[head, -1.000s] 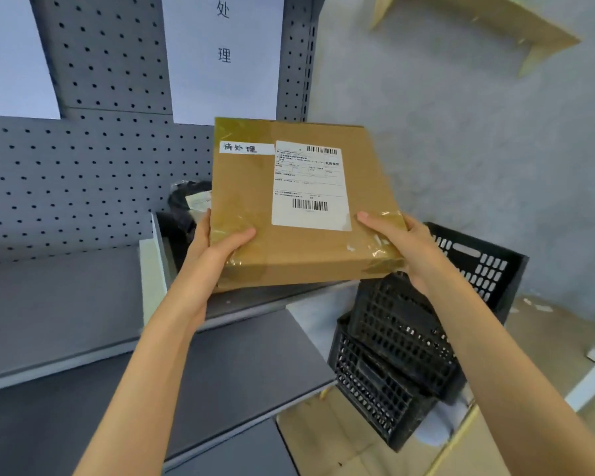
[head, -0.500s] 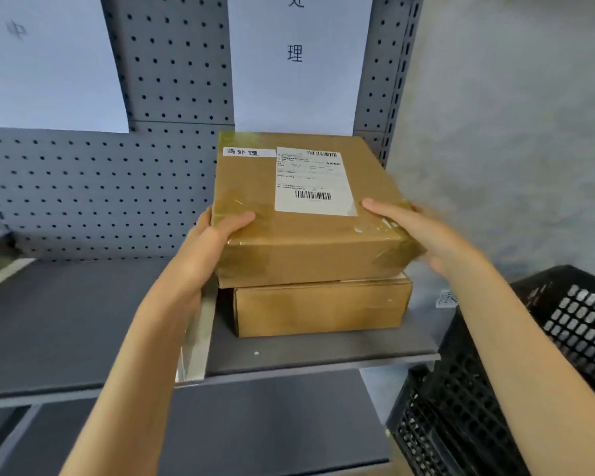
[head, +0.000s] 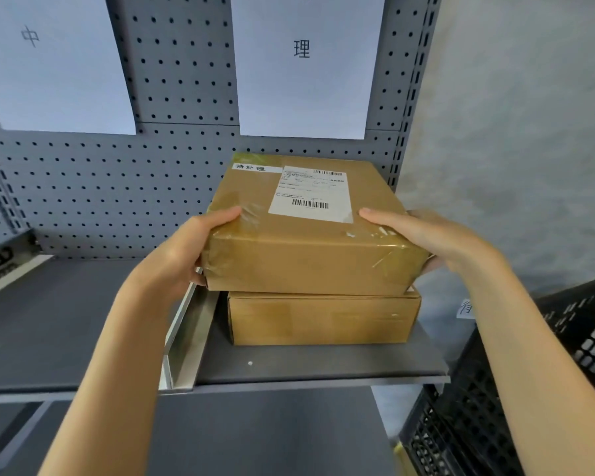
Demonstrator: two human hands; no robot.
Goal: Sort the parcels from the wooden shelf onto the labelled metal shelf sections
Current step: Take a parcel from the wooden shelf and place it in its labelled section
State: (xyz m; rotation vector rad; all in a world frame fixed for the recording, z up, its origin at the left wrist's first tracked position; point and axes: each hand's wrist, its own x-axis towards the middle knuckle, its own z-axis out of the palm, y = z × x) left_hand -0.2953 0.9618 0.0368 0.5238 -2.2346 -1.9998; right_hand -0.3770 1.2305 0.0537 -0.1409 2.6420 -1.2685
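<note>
A brown cardboard parcel (head: 310, 249) with a white shipping label and clear tape rests on top of a second brown parcel (head: 323, 317) in the right section of the grey metal shelf (head: 323, 367). My left hand (head: 186, 249) grips its near left corner, thumb on top. My right hand (head: 423, 235) grips its near right corner. A white paper sign (head: 306, 63) with black characters hangs on the pegboard above this section.
A metal divider (head: 182, 341) separates this section from the left one, under another paper sign (head: 55, 63). Black plastic crates (head: 529, 389) stand at the lower right against the grey wall. A lower shelf (head: 255, 434) lies below.
The parcel has come down from mid-air onto the lower parcel in the right section. The view has moved closer and left; both hands still hold it.
</note>
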